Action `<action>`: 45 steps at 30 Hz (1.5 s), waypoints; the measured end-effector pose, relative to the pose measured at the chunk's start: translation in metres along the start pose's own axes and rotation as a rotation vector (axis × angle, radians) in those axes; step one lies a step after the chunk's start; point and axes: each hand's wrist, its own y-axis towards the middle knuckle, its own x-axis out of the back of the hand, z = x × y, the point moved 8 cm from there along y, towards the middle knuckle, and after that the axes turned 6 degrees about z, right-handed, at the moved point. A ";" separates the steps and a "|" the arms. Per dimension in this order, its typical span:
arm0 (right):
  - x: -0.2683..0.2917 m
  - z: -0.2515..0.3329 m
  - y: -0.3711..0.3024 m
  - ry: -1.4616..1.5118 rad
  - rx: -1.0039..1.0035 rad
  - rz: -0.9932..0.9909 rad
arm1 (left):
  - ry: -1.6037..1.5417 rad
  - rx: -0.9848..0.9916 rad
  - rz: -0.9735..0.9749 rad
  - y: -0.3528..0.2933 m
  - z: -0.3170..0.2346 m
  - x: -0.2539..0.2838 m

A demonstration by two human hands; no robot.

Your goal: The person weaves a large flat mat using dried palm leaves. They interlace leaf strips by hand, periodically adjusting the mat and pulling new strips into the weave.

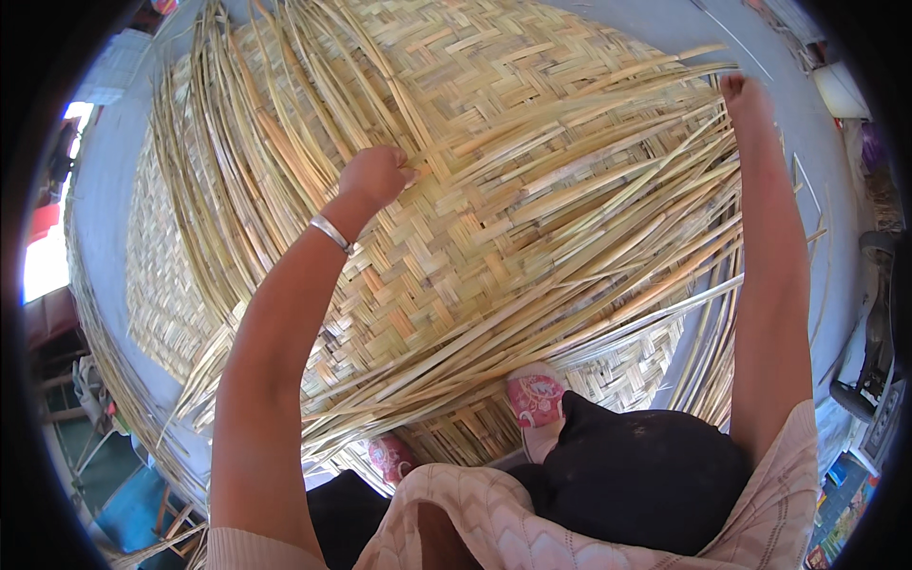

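A large woven mat (408,256) of flat, pale yellow-green reed strips spreads out below me. Long unwoven strips (608,209) fan out to its right side, and more loose strips (256,123) run off at the upper left. My left hand (376,178), a silver bangle at its wrist, is closed in a pinch at the weaving edge, by the inner end of a reed strip. Far to the right, my right hand (748,98) is closed around the outer ends of reed strips, arm stretched out. Its fingers partly hide how many strips it grips.
Both my feet, in pink patterned footwear (535,394), rest at the near edge among strips. Grey floor (100,237) surrounds the mat. A blue seat (133,508) stands at the lower left, and a dark-wheeled object (860,370) at the right.
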 end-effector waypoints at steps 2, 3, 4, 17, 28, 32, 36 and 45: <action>0.000 0.088 0.009 -0.224 0.322 -0.058 | 0.042 0.013 -0.127 -0.005 0.002 0.006; 0.004 0.127 0.015 0.134 0.307 -0.099 | -0.161 0.116 -0.156 -0.007 0.016 0.005; 0.004 0.165 0.022 0.506 0.236 -0.126 | -0.364 0.206 -0.183 -0.010 0.031 0.004; -0.272 0.355 -0.217 -0.110 0.647 1.112 | -1.152 0.390 -0.032 0.008 0.087 -0.027; -0.314 0.318 -0.238 0.505 -0.162 1.417 | -1.626 0.324 -0.124 0.017 0.082 -0.019; -0.304 0.322 -0.236 0.775 -0.220 1.422 | -1.547 0.291 -0.070 0.028 0.081 -0.017; -0.299 0.328 -0.238 0.948 -0.210 1.344 | -1.564 0.147 -0.077 0.028 0.079 -0.015; -0.271 0.336 -0.242 1.238 -0.127 1.231 | -1.729 0.212 -0.064 0.036 0.088 -0.038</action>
